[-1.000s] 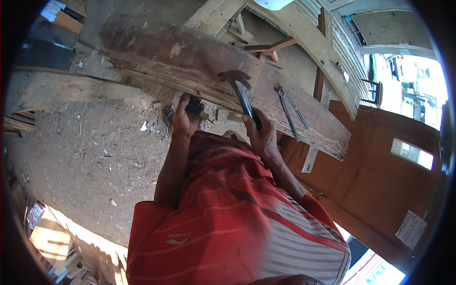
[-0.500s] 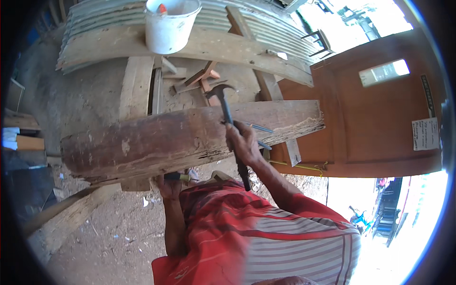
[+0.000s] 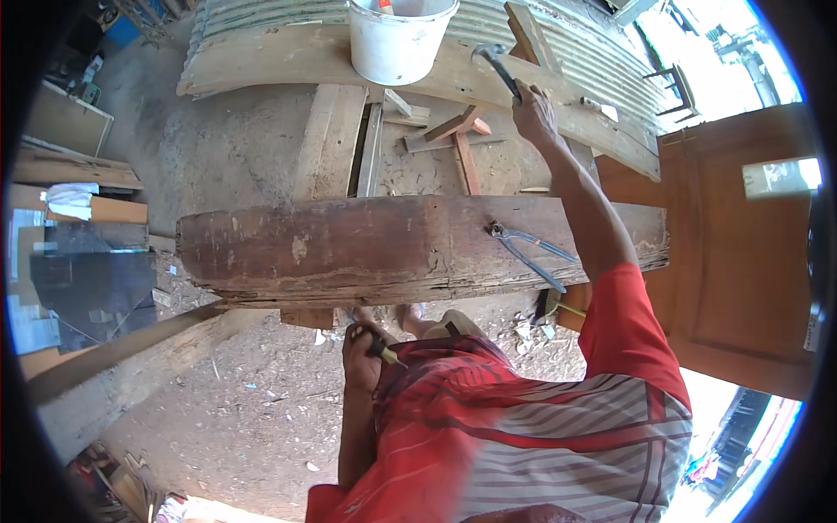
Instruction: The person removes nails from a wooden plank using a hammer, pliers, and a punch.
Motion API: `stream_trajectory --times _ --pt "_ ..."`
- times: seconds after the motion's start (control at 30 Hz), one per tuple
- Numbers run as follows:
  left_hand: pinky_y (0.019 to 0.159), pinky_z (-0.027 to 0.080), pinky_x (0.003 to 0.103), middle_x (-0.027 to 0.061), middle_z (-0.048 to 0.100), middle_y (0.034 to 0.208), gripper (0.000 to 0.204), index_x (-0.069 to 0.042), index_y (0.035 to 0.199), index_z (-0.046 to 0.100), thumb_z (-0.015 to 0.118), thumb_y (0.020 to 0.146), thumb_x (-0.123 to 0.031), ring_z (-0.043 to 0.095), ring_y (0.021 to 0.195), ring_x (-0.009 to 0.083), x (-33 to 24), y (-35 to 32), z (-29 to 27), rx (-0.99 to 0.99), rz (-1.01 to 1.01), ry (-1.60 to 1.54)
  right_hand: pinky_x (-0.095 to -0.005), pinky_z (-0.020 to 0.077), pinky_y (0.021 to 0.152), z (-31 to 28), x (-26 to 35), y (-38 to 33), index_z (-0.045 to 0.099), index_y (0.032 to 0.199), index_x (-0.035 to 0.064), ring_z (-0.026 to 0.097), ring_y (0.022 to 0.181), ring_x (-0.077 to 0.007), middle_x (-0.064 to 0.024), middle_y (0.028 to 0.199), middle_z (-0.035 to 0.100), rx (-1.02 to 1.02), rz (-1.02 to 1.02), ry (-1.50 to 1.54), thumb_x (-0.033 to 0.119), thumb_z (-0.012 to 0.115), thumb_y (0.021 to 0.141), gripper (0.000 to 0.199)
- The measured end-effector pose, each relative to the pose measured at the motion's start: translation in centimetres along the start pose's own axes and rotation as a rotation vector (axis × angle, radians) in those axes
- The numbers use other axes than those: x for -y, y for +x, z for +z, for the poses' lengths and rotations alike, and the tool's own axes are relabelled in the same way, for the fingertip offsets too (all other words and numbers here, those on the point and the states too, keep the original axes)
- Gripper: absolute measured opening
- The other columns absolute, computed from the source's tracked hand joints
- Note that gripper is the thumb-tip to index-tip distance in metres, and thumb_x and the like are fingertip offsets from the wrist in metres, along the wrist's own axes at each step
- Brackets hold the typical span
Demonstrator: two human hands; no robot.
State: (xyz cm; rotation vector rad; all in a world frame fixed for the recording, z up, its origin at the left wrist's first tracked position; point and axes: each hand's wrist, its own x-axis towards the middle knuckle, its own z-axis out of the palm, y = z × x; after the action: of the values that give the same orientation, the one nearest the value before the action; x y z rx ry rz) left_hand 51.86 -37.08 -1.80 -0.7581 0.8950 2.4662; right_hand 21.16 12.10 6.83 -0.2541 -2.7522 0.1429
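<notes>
My right hand (image 3: 535, 116) is closed round the handle of a claw hammer (image 3: 501, 68), its arm stretched over the far plank (image 3: 261, 61). The hammer head is close to the plank; I cannot tell if they touch. My left hand (image 3: 360, 353) is near my waist, closed on a hand tool with a black and yellow-green handle (image 3: 381, 350). A thin tip points right from it; its exact kind is unclear. Between my arms lies a worn brown board (image 3: 349, 240) with a splintered near edge. Pincers with blue-grey handles (image 3: 527, 253) rest on its right part.
A white bucket (image 3: 403, 44) stands on the far plank, and a scraper-like tool (image 3: 600, 108) lies toward its right end. Wooden beams (image 3: 330, 144) run beneath both boards. A brown panel (image 3: 724, 253) stands at the right, a long timber (image 3: 131, 383) at the lower left.
My right hand has carried the hammer from above the near board out to the far plank. My left hand has come back from the board's edge with its tool. The view has shifted left.
</notes>
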Motion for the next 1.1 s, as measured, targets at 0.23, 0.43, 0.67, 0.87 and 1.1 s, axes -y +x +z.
stream_trajectory --times 0.23,0.43,0.67,0.87,1.1 --pt "0.079 0.050 0.030 0.0082 0.059 0.098 0.029 -0.004 0.116 0.050 0.061 0.089 -0.009 0.057 0.085 0.0153 -6.1 -3.7 8.1 0.130 0.285 0.745 -0.0524 0.0522 0.099 2.0 -1.6 0.7 0.053 0.137 0.0052 0.062 0.122 -0.0387 -0.0193 0.138 0.059 0.429 0.030 -0.186 0.014 0.063 0.092 0.047" --pt "0.085 0.051 0.036 0.0131 0.062 0.108 0.037 0.001 0.124 0.057 0.069 0.090 -0.006 0.061 0.094 0.0219 -9.8 3.2 20.2 0.628 0.712 1.120 -0.0506 0.0423 0.105 -6.3 6.4 -13.8 0.052 0.139 0.0076 0.054 0.127 -0.0393 -0.0196 0.135 0.055 0.090 0.060 0.401 0.023 0.072 0.088 0.057" --pt "0.096 0.050 0.040 0.0141 0.062 0.126 0.052 -0.009 0.138 0.061 0.073 0.088 0.000 0.063 0.114 0.0348 -5.3 20.5 35.5 1.044 1.161 1.544 -0.0497 0.0324 0.115 -13.1 6.5 -28.3 0.051 0.144 0.0043 0.047 0.135 -0.0379 -0.0192 0.143 0.051 0.216 0.227 0.235 0.024 0.072 0.085 0.065" --pt "0.113 0.039 0.048 0.0107 0.057 0.141 0.050 -0.015 0.142 0.060 0.066 0.093 -0.006 0.049 0.135 0.0344 -3.5 33.4 38.7 1.055 1.537 2.033 -0.0490 0.0335 0.114 -11.0 6.0 -28.9 0.057 0.139 0.0055 0.050 0.133 -0.0360 -0.0174 0.138 0.055 0.168 0.269 0.311 0.022 0.069 0.089 0.054" --pt "0.122 0.026 0.057 0.0286 0.033 0.159 0.080 -0.015 0.160 0.033 0.066 0.088 -0.014 0.032 0.145 0.0494 -2.9 36.2 39.1 0.859 1.480 1.952 -0.0474 0.0369 0.110 -10.6 4.8 -29.3 0.059 0.139 0.0113 0.052 0.126 -0.0349 -0.0144 0.130 0.056 0.098 0.323 0.308 0.028 0.073 0.089 0.055"
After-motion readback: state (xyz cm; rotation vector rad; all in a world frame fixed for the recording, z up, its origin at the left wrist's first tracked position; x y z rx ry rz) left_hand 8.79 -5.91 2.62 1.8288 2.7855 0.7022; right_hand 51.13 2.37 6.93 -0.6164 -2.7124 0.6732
